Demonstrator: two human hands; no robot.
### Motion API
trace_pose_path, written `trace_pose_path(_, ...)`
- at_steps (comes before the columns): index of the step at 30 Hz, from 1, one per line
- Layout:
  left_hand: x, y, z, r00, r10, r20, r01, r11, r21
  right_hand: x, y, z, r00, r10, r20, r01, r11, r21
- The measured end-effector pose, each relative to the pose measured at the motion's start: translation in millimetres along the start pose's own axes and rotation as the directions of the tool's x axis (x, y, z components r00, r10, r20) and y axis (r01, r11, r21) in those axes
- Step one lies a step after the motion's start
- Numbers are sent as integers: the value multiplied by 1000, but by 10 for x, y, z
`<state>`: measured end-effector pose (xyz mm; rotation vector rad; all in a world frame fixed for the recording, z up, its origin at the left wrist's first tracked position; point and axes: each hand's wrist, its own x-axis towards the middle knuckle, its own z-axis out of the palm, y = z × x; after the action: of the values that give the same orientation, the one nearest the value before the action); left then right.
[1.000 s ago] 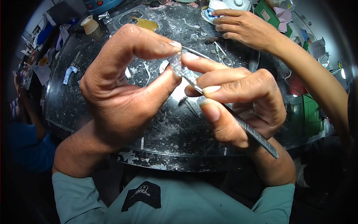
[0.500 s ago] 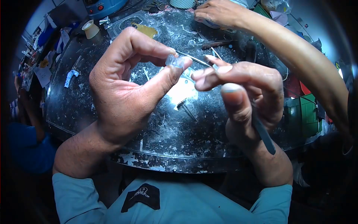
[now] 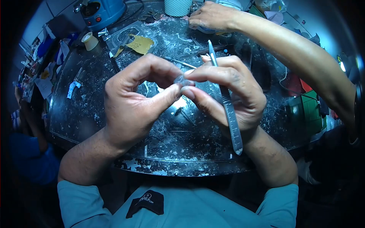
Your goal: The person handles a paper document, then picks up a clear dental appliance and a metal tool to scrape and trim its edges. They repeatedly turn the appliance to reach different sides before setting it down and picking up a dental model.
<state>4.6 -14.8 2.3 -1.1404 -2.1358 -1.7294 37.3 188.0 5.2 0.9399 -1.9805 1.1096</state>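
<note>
Both of the person's hands are meeting in the air above the middle of the round dark worktable, whose top is showing white flecks and scratches. The left hand is pinching a small clear piece between the tips of its thumb and forefinger, the other fingers curling loosely behind. The right hand is gripping the same piece from the other side with its own thumb and forefinger, so the piece is sitting clamped between the two hands, above the table and not touching it. The right hand is also carrying a flat metal tool, which is passing through its fingers: the narrow tip is pointing toward the table's far edge and the ruled handle is reaching toward the near edge. At the far edge of the table another person's hand is resting with fingers bent over something pale, its bare forearm running off past the table's right side. A blue machine is standing at the far left edge of the table, with a roll of tape just in front of it and a yellow scrap lying further in on the tabletop. A small white and blue wad is lying near the table's left edge.
</note>
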Motion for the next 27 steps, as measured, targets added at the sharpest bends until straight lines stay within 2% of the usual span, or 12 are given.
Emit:
trace_pose_path(5, 28, 16, 20, 1000, -26, 15, 27, 996, -84, 1, 4, -18, 999, 46, -1, -46, 999, 21)
trace_pose_path(7, 17, 32, 30, 987, -143, 72, 158, 950, -268, -7, -18, -13, 985, 167, -37, -161, 980, 118)
trace_pose_path(8, 12, 32, 26, 987, -140, 75, 156, 950, -269, -12, -12, -8, 982, 185, -35, -178, 974, 138)
trace_pose_path(10, 5, 30, 8, 960, -253, 124, 282, 873, -399, -9, -17, 6, 973, 226, -37, -215, 958, 192)
trace_pose_path(17, 35, 86, 16, 974, -209, 90, 227, 910, -346, -18, 3, 22, 937, 343, -60, -301, 885, 355)
trace_pose_path(20, 54, 107, 57, 984, -177, 0, 169, 942, -290, -51, 31, 32, 930, 359, -80, -305, 875, 376)
trace_pose_path(21, 59, 96, 57, 984, -177, 2, 169, 942, -290, -31, -49, -28, 895, 446, -11, -412, 834, 368)
trace_pose_path(23, 74, 50, 53, 980, -176, -95, 144, 950, -278, -31, 12, -127, 912, 407, 55, -402, 859, 316)
trace_pose_path(24, 80, 34, 53, 978, -193, -77, 167, 950, -266, -26, 6, -114, 912, 407, 53, -402, 860, 315)
trace_pose_path(25, 82, 40, 46, 979, -191, -76, 165, 950, -266, -17, -6, -80, 909, 416, 11, -383, 826, 413)
trace_pose_path(26, 82, 53, 39, 970, -242, 4, 235, 937, -260, -10, -19, -50, 904, 427, -30, -354, 786, 507)
trace_pose_path(27, 74, 65, 35, 953, -293, 83, 304, 920, -248, -36, -19, -20, 901, 434, -28, -359, 779, 515)
